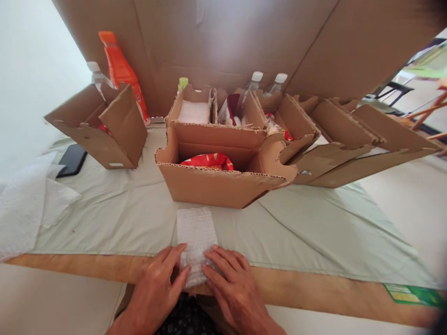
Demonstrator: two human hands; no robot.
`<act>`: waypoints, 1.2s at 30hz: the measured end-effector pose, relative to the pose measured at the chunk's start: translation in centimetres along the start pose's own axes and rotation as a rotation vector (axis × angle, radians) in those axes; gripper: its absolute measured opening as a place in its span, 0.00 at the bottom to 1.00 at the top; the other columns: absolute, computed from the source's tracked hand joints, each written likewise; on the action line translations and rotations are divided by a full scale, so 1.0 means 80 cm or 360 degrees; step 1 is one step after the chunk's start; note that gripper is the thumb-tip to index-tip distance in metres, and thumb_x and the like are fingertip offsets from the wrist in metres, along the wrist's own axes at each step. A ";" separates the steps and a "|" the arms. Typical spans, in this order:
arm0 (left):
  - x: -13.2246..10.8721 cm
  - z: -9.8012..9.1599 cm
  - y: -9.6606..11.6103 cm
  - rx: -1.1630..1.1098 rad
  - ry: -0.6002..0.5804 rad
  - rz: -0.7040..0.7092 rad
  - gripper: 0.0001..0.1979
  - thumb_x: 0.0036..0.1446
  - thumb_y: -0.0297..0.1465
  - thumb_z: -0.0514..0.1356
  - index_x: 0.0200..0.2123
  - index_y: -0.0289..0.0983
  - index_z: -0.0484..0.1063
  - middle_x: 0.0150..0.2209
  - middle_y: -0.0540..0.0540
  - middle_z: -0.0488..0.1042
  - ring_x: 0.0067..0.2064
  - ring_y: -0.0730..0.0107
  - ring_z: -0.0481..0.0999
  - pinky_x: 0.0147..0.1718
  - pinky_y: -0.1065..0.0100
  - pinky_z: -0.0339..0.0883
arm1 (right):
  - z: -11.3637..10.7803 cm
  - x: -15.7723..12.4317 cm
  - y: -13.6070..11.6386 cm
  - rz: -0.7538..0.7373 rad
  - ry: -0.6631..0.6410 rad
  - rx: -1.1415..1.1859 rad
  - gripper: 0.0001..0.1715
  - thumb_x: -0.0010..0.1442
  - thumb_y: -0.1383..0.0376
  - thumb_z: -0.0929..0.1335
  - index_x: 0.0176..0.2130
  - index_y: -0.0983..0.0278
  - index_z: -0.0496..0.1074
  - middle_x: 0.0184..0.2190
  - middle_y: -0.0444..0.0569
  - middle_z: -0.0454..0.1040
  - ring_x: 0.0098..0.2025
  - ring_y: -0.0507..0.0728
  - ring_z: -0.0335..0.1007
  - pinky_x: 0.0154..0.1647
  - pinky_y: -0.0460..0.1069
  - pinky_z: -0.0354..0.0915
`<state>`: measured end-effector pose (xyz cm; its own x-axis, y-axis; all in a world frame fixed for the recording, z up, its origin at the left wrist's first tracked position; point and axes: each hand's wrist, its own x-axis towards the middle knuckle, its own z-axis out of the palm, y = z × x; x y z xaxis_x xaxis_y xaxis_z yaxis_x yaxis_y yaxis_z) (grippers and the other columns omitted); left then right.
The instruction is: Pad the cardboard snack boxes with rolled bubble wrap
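Observation:
A folded white sheet of bubble wrap (196, 228) lies flat at the table's near edge, its lower end between my hands. My left hand (157, 284) rests at its left side, the thumb and index fingertips on the sheet with a gap between them. On the opposite side my right hand (232, 277) has its fingers stretched out, their tips touching the right edge. Beyond the sheet stands an open cardboard box (209, 188) with a red packet (209, 160) inside; the packet's lower part is hidden.
More open cardboard boxes (122, 125) stand behind and at the sides, several with packets or bottles. An orange bottle (122, 70) leans at the back left. A black phone (72, 159) and loose bubble wrap (21, 209) lie at left. A cardboard panel (223, 51) rises behind.

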<state>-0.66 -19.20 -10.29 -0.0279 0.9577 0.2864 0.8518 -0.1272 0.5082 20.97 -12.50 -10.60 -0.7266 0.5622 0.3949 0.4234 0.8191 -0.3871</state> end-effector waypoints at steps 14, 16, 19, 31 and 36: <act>0.003 0.005 0.003 -0.0207 0.0214 -0.0015 0.09 0.66 0.26 0.56 0.45 0.38 0.75 0.32 0.47 0.79 0.33 0.65 0.78 0.34 0.66 0.73 | 0.003 0.031 -0.001 0.0218 0.0362 0.0098 0.14 0.70 0.70 0.64 0.54 0.63 0.71 0.47 0.55 0.77 0.46 0.61 0.74 0.45 0.57 0.69; 0.009 0.008 0.000 -0.0132 0.0167 -0.0058 0.09 0.66 0.27 0.55 0.44 0.37 0.76 0.32 0.46 0.79 0.35 0.63 0.78 0.36 0.63 0.73 | 0.002 0.025 -0.005 0.0141 0.0394 0.0043 0.16 0.67 0.73 0.65 0.53 0.62 0.72 0.48 0.55 0.76 0.48 0.61 0.73 0.46 0.57 0.68; 0.014 0.012 -0.004 -0.0055 0.0140 -0.0097 0.10 0.67 0.30 0.55 0.44 0.38 0.77 0.33 0.45 0.80 0.37 0.59 0.77 0.38 0.60 0.74 | 0.004 0.023 -0.013 0.0016 0.0138 0.0016 0.18 0.64 0.75 0.64 0.51 0.61 0.73 0.49 0.54 0.78 0.52 0.63 0.72 0.50 0.60 0.67; -0.041 -0.003 0.018 -0.1848 -0.0166 -0.1084 0.26 0.59 0.46 0.65 0.55 0.37 0.75 0.50 0.38 0.81 0.53 0.54 0.80 0.53 0.56 0.74 | 0.005 0.033 -0.034 0.0277 0.0344 0.0475 0.13 0.68 0.72 0.64 0.49 0.61 0.73 0.37 0.47 0.81 0.37 0.56 0.77 0.40 0.53 0.70; -0.023 0.004 0.039 -0.2535 -0.0164 -0.1172 0.21 0.61 0.41 0.65 0.55 0.39 0.76 0.54 0.40 0.80 0.57 0.57 0.77 0.62 0.54 0.66 | 0.011 0.011 -0.052 0.0406 0.0290 0.0553 0.12 0.70 0.67 0.66 0.52 0.58 0.73 0.43 0.48 0.80 0.45 0.58 0.76 0.48 0.54 0.71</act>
<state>2.22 -21.30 -9.49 -0.0536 0.9299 -0.3639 -0.6186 0.2551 0.7431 18.09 -15.56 -9.39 -0.5027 0.7772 0.3785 0.3473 0.5826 -0.7348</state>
